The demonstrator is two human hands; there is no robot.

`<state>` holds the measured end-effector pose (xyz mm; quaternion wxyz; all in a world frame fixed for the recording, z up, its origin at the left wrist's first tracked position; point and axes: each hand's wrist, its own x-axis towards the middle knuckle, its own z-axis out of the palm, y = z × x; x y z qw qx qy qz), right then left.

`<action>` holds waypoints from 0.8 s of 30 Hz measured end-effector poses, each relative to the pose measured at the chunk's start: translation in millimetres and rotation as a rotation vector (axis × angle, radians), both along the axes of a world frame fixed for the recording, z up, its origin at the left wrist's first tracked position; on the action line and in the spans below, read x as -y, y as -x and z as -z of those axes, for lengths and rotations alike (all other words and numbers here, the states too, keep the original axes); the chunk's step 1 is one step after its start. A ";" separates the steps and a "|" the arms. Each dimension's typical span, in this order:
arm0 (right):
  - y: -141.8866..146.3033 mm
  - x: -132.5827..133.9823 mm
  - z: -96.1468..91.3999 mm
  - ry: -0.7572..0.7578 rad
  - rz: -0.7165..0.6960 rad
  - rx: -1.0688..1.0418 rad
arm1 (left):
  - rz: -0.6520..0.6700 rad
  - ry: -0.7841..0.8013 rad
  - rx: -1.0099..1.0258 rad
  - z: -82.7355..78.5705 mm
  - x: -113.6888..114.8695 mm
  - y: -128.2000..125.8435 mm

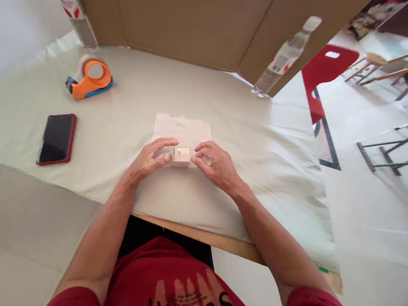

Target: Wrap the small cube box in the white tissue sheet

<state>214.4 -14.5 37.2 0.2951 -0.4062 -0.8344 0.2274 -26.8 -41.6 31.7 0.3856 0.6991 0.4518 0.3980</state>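
Both my hands meet over a small pale box [182, 153] with a printed label, near the front edge of the table. My left hand [149, 161] curls round the box's left end, fingers bent over its top. My right hand [217, 164] pinches the box's right end with thumb and fingertips. The box rests on a white paper sheet [182, 128] spread on the white cloth [129, 117] that covers the table.
A red-cased phone [57, 139] lies face up at the left. An orange tape dispenser [89, 79] sits behind it. Two plastic bottles [78, 17] [284, 60] stand against a large cardboard sheet [210, 14]. A red chair [322, 73] and wooden furniture stand right.
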 end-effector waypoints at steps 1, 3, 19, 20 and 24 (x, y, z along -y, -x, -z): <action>2.0 -5.0 1.0 0.033 0.024 -0.036 | -0.006 0.000 0.014 0.4 -0.7 0.0; 6.3 -12.7 5.1 0.121 0.057 -0.098 | -0.045 -0.006 -0.022 3.3 -2.5 -2.7; 17.0 -13.9 19.0 0.381 0.100 -0.316 | -0.276 0.070 0.075 11.6 -4.3 -25.6; 16.9 -14.0 20.4 0.385 0.099 -0.308 | -0.275 0.071 0.078 12.3 -4.5 -25.7; 13.4 -12.0 20.5 0.287 0.109 -0.218 | -0.277 0.091 0.070 13.4 -5.2 -25.5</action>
